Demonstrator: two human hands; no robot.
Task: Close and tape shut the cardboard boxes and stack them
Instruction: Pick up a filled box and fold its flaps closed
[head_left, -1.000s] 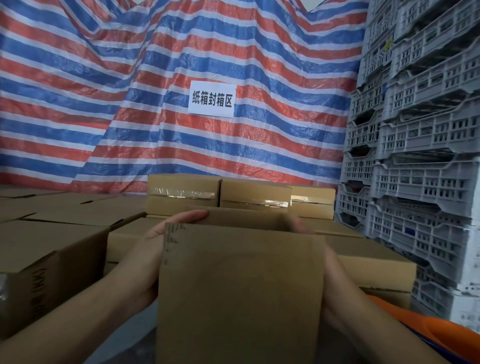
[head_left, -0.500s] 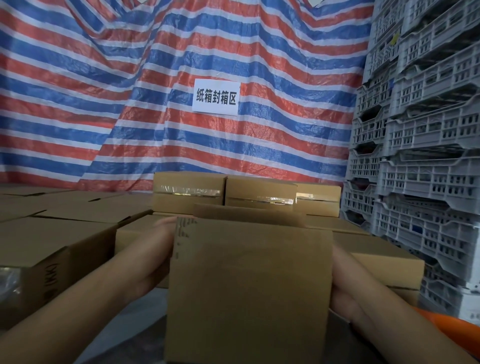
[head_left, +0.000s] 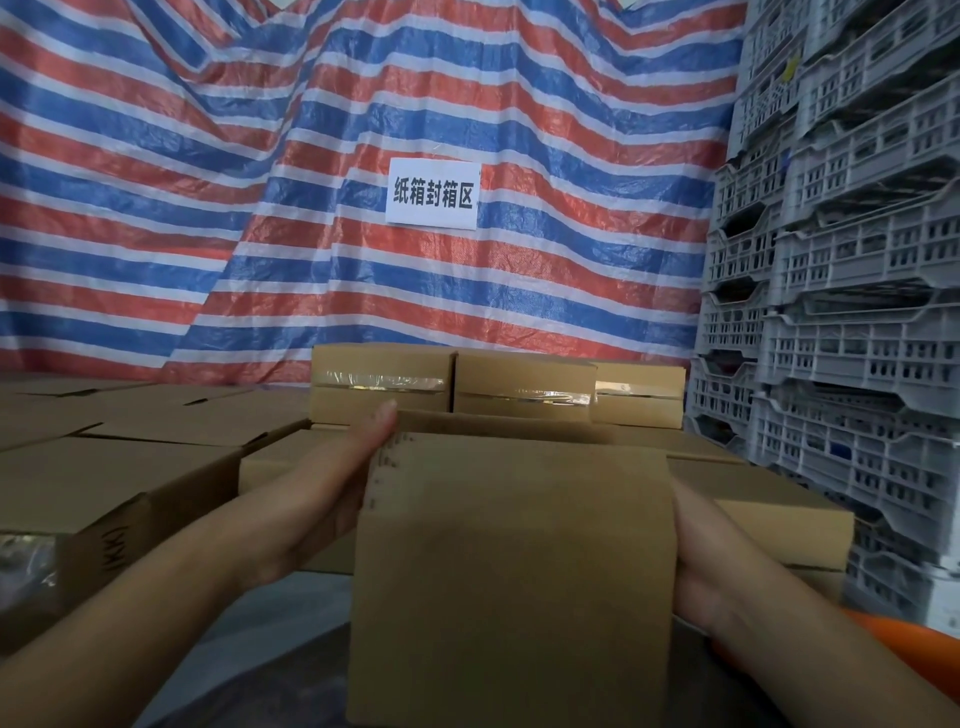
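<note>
A plain cardboard box fills the lower middle of the head view, held up between my two hands. My left hand lies flat against its left side, fingers straight and reaching past the upper left corner. My right hand presses on the right side; its fingers are hidden behind the box. A flap stands up at the box's far edge. Three taped boxes sit in a row behind it.
Cardboard boxes lie stacked to the left and more boxes to the right. Grey plastic crates tower along the right. A striped tarp with a white sign hangs behind. An orange object shows at lower right.
The box has stayed between my hands with little shift. My left fingers, curled over the top corner a second ago, now lie straight along the side.
</note>
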